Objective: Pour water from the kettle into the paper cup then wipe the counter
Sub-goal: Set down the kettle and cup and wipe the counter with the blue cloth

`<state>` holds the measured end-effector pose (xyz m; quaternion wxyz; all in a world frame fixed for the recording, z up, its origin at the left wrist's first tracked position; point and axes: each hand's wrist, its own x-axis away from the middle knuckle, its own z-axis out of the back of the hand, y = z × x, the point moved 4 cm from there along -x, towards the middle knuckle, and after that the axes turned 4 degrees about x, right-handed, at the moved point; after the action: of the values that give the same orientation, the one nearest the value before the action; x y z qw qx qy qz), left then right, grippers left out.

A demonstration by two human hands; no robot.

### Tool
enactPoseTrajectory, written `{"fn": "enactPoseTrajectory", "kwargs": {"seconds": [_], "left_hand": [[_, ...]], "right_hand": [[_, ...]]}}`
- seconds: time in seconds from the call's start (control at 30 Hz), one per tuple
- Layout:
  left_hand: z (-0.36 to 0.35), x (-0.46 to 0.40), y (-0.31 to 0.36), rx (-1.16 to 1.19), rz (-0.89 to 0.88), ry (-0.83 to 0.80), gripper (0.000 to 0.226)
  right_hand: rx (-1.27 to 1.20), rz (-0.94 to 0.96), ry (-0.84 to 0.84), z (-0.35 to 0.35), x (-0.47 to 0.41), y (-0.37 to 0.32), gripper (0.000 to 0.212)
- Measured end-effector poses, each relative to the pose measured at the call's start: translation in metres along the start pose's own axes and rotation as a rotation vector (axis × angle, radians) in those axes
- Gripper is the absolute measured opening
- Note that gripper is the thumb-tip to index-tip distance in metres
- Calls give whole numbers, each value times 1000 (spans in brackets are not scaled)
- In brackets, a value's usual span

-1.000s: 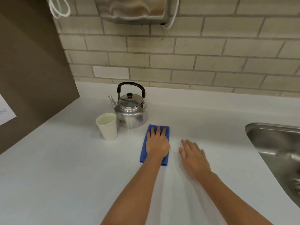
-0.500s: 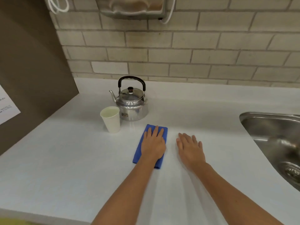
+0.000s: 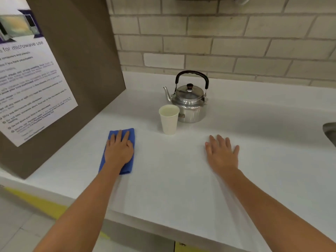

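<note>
Pour done by look of it: white paper cup (image 3: 169,118) holds water, shiny steel kettle w/ black handle (image 3: 189,102) upright just behind. Wipe underway: left hand (image 3: 119,150) flat, pressing folded blue cloth (image 3: 131,135) on white counter (image 3: 172,179), left of cup. Right hand (image 3: 222,153) flat, splayed, empty

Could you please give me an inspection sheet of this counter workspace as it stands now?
Surface: white counter, no spill visible.
Job's things: kettle upright, lid on; paper cup upright, close in front of it, liquid inside; blue cloth flat on the counter.
Clutter: nothing seen.
Grippers: left hand pressed flat on the cloth; right hand flat on bare counter, fingers spread.
Cables: nothing seen.
Surroundings: brick wall; microwave-use notice on brown panel; sink edge at right.
</note>
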<state>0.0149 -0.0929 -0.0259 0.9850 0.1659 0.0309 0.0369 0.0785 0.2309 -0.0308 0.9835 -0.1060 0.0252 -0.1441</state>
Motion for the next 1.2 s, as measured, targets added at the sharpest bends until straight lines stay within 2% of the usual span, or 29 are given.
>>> {"fn": "enactPoseTrajectory", "kwargs": {"seconds": [0.1, 0.2, 0.3, 0.43, 0.53, 0.67, 0.73, 0.87, 0.93, 1.1, 1.2], "left_hand": [[-10, -22, 25, -11, 35, -26, 52], [-29, -4, 56, -25, -162, -33, 52], [-29, 7, 36, 7, -324, -62, 52], [-6, -41, -31, -11, -234, -21, 51], [4, -99, -53, -54, -163, -28, 51], [-2, -170, -19, -64, -96, -132, 52], [-13, -189, 12, -77, -139, -178, 52], [-32, -189, 66, -61, -364, -207, 51], [-36, -176, 71, -53, -405, -205, 51], [-36, -139, 49, -50, -420, -49, 50], [-33, -154, 52, -36, -342, -74, 51]], "right_hand": [[-1, -48, 17, -2, -3, 0, 50], [-10, -123, 42, -3, -8, -9, 49], [-53, -204, 49, -2, -13, -19, 51], [-48, -270, 62, -2, -18, -25, 52], [-30, -308, 70, -4, -19, -30, 51], [6, -357, 111, -10, -28, -31, 52], [16, -387, 121, -12, -35, -31, 53], [37, -416, 131, -14, -47, -32, 53], [60, -413, 141, -12, -50, -35, 51], [67, -434, 127, -9, -51, -41, 50], [74, -436, 114, -7, -52, -43, 49]]}}
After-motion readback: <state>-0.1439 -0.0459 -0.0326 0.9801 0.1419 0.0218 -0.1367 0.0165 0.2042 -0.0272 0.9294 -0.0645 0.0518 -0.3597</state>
